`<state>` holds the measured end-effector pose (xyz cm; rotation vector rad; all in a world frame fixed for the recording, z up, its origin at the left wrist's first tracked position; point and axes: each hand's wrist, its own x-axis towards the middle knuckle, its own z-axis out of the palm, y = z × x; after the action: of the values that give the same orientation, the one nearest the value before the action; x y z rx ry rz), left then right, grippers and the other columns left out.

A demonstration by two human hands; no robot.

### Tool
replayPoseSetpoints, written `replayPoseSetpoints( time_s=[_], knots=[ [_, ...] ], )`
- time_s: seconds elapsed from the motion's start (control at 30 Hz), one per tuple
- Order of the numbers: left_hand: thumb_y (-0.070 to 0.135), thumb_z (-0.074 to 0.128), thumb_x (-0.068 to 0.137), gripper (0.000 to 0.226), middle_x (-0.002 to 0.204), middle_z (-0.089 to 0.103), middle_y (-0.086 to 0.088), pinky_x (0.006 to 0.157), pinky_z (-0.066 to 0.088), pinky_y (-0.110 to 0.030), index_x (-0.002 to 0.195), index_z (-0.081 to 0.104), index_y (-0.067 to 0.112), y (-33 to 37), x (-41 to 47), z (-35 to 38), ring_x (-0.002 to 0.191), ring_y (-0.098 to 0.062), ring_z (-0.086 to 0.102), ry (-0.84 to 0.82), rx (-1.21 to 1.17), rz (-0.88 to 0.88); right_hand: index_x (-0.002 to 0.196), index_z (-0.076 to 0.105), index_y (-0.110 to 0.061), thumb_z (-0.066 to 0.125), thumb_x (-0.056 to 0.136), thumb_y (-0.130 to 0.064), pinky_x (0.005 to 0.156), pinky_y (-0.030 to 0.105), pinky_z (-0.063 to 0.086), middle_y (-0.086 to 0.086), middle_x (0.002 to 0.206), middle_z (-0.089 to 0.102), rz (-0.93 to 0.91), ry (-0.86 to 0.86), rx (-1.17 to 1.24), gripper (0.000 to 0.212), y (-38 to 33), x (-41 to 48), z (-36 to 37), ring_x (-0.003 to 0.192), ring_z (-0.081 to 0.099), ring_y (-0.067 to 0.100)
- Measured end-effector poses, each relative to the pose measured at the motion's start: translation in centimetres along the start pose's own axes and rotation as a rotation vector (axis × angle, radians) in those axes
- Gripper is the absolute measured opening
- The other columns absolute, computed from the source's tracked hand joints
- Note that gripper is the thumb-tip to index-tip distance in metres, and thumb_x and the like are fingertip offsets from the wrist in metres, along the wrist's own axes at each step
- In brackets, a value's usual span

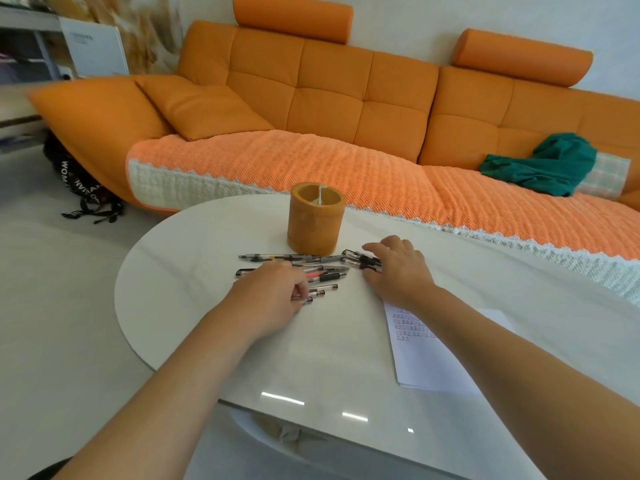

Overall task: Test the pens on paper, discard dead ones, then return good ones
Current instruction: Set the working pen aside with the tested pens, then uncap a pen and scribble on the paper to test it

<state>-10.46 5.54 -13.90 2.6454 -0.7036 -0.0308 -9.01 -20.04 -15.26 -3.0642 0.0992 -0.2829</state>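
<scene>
Several pens (323,271) lie scattered on the white table (194,258) in front of an orange cylindrical pen holder (316,220), which looks empty. My left hand (273,296) lies over the left part of the pile, its fingers curled around a few pens. My right hand (398,268) rests palm down on the right part of the pile, with its fingertips on a few dark pens (360,259). A sheet of paper (426,355) with some written lines lies under my right forearm.
An orange sofa (329,98) with a woven cover runs close behind the table. A green cloth (547,168) lies on its right seat. A black bag (79,181) sits on the floor at the left. The table's near edge (311,424) is just below my arms.
</scene>
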Motion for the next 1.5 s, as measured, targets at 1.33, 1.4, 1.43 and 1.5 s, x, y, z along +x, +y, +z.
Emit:
replayPoseSetpoints(
  time_s=[1.33,1.4,1.43,1.5],
  knots=[
    [0.046,0.061,0.092,0.016,0.102,0.057,0.009,0.085,0.051,-0.037,0.103,0.068,0.036,0.7,-0.6,-1.0,0.097,-0.014,0.055,0.009,0.092,0.029,0.099,0.067,-0.018,0.055,0.098,-0.025,0.079,0.037,0.046,-0.001,0.097,0.063,-0.412,0.053,0.156,0.014,-3.7,-5.7,-3.3,0.089,0.057,0.021],
    [0.045,0.057,0.096,0.018,0.103,0.062,0.010,0.083,0.052,-0.037,0.106,0.068,0.036,1.4,-0.4,-0.7,0.095,-0.014,0.057,0.021,0.063,0.034,0.101,0.064,-0.018,0.052,0.100,-0.025,0.080,0.036,0.046,-0.003,0.097,0.060,-0.349,0.039,0.181,0.014,-2.3,-6.1,-3.8,0.090,0.055,0.020],
    [0.046,0.055,0.097,0.020,0.104,0.065,0.011,0.082,0.053,-0.037,0.108,0.068,0.035,1.7,-0.2,-0.6,0.095,-0.014,0.059,0.024,0.048,0.034,0.100,0.063,-0.019,0.051,0.101,-0.025,0.080,0.036,0.046,-0.005,0.096,0.058,-0.329,0.033,0.190,0.013,-1.6,-6.3,-3.9,0.090,0.054,0.019],
    [0.045,0.055,0.098,0.022,0.106,0.068,0.012,0.083,0.052,-0.036,0.110,0.070,0.035,2.6,0.2,-0.1,0.098,-0.015,0.061,0.017,0.019,0.047,0.099,0.061,-0.021,0.049,0.101,-0.024,0.078,0.034,0.045,-0.007,0.094,0.056,-0.310,0.039,0.190,0.012,-0.4,-6.9,-4.0,0.089,0.054,0.019]
  ],
)
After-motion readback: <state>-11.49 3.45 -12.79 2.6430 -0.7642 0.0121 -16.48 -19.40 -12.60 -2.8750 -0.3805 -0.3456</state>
